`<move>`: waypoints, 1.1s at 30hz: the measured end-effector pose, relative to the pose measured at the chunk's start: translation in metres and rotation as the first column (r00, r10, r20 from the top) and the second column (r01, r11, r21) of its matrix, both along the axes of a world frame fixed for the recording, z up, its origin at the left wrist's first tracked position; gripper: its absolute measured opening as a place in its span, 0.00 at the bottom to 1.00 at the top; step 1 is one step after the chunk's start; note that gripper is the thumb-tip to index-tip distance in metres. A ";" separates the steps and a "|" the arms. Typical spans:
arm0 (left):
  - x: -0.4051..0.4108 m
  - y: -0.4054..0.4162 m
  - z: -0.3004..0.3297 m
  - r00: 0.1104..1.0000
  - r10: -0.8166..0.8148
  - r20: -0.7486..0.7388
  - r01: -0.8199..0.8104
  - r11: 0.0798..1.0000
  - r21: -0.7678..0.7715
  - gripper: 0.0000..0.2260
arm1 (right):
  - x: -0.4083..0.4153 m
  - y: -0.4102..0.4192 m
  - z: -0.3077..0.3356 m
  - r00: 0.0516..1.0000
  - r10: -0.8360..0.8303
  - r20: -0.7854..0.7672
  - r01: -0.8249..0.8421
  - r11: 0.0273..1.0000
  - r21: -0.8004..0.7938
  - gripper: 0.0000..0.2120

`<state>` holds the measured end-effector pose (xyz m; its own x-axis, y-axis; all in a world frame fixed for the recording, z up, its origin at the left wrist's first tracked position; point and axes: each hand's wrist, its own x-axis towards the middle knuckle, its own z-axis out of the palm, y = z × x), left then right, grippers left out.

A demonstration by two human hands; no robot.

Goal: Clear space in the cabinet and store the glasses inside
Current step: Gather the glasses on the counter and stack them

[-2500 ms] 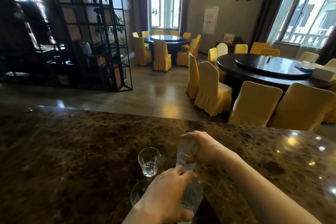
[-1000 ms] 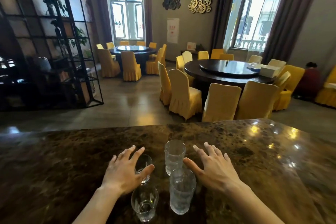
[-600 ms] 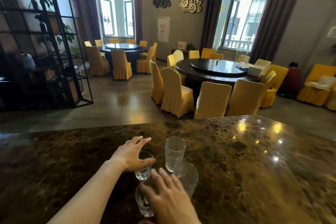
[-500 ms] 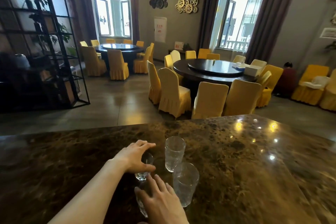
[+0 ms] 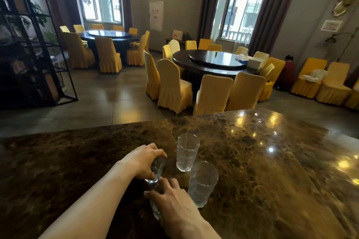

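Several clear glasses stand close together on a dark marble counter [image 5: 262, 161]. My left hand [image 5: 144, 161] is wrapped over the top of a small glass [image 5: 155, 172] and grips it. My right hand [image 5: 174, 202] is closed over a second small glass [image 5: 155, 211] nearer to me; most of that glass is hidden under the hand. Two tall textured tumblers stand free: the far tumbler [image 5: 186, 152] just right of my left hand, the near tumbler [image 5: 202, 183] beside my right hand. No cabinet is in view.
Beyond the counter's far edge lies a dining room with round dark tables [image 5: 209, 60] and yellow-covered chairs [image 5: 212, 93]. A black metal shelf frame [image 5: 38, 44] stands at the left. The counter stretches wide to both sides of the glasses.
Both hands went from hovering spread over the glasses to closing on the two small ones. My right hand crossed left from the tumblers to the near small glass. The view swung left.
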<state>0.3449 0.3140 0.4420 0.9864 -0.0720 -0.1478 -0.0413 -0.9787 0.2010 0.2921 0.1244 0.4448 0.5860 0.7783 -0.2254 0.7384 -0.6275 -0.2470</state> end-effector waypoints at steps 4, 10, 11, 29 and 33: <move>-0.013 0.001 0.003 0.998 0.029 0.060 -0.030 0.999 0.021 0.33 | -0.010 -0.005 0.003 0.998 -0.038 0.055 0.037 0.999 0.018 0.24; -0.076 -0.004 0.011 0.985 0.124 0.121 -0.123 0.992 -0.015 0.32 | -0.040 -0.044 0.007 0.998 0.018 0.056 -0.020 0.999 0.031 0.30; -0.092 -0.009 0.014 0.982 0.147 0.120 -0.144 0.989 -0.027 0.32 | -0.047 -0.056 0.009 0.998 0.028 0.051 -0.030 0.999 0.036 0.30; -0.359 -0.229 0.017 0.937 0.348 -0.029 -0.348 0.937 0.014 0.28 | -0.132 -0.336 0.035 0.986 0.098 0.133 -0.090 0.994 -0.067 0.29; -0.390 -0.259 0.005 0.944 0.325 -0.058 -0.326 0.945 0.002 0.29 | -0.150 -0.357 0.028 0.987 0.080 0.138 -0.068 0.994 -0.088 0.31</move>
